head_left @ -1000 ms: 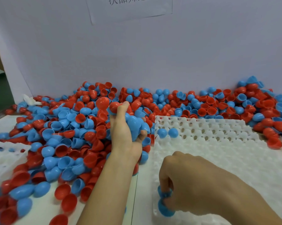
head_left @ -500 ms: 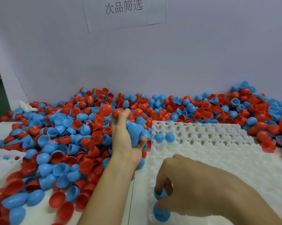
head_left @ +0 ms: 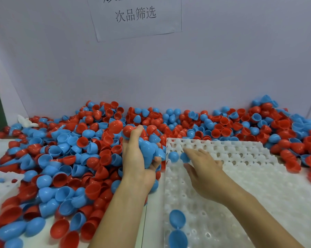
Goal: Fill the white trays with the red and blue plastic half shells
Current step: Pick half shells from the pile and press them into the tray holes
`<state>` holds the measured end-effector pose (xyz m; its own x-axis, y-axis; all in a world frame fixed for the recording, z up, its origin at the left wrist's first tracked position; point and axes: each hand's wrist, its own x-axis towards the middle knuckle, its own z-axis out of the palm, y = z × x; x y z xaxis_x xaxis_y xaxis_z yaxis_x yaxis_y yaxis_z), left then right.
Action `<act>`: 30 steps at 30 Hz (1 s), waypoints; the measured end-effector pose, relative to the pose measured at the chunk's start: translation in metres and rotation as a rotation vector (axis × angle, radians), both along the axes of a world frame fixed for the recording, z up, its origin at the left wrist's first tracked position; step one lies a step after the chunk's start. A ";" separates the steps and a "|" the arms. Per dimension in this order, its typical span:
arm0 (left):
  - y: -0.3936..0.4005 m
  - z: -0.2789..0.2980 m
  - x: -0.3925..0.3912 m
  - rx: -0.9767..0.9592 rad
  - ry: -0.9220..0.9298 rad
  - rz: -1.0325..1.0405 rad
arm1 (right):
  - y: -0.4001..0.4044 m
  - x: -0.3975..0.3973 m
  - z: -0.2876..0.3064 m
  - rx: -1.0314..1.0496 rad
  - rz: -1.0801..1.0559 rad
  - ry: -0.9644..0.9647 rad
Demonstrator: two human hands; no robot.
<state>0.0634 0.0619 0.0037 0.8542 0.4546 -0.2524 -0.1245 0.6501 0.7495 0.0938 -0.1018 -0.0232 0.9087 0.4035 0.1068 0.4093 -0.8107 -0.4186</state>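
- The left hand (head_left: 135, 158) is raised above the heap near the middle of the tabletop (head_left: 152, 221), its fingers curled round a handful of blue shells (head_left: 148, 149), with a red shell (head_left: 128, 130) at its fingertips.
- The right hand (head_left: 203, 169) is flat and holds nothing, fingers stretched out over the far left part of the white tray (head_left: 249, 158), reaching toward the left hand.
- That tray lies on the right half of the tabletop, its rows of round pockets mostly bare.
- Two blue half shells (head_left: 173, 156) sit dome-up side by side in pockets near the tray's far left corner; the right hand's fingers partly cover the second one.
- Two more blue half shells (head_left: 177, 218) rest along the tray's left edge near its front corner, one behind the other.
- A loose heap of red and blue half shells (head_left: 70, 158) covers the left half of the tabletop and runs along its far edge behind the tray to the right corner.
- A second white tray (head_left: 0, 187) shows partly at the left edge of the tabletop.
- A paper sign (head_left: 135, 15) with printed characters hangs on the pale wall (head_left: 222, 68) behind the tabletop.
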 end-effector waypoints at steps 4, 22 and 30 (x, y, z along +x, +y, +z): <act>-0.002 0.000 0.001 -0.004 0.013 -0.009 | 0.004 0.001 0.002 0.158 -0.084 -0.216; -0.023 -0.003 0.000 -0.012 0.028 0.000 | 0.018 -0.029 0.030 0.867 0.104 -0.012; -0.024 -0.001 0.000 -0.050 0.003 -0.036 | 0.021 -0.027 0.025 0.986 0.017 0.064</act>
<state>0.0632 0.0378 0.0023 0.8689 0.4104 -0.2766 -0.0985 0.6911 0.7160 0.0671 -0.0806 0.0020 0.9193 0.1735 0.3533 0.3708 -0.0807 -0.9252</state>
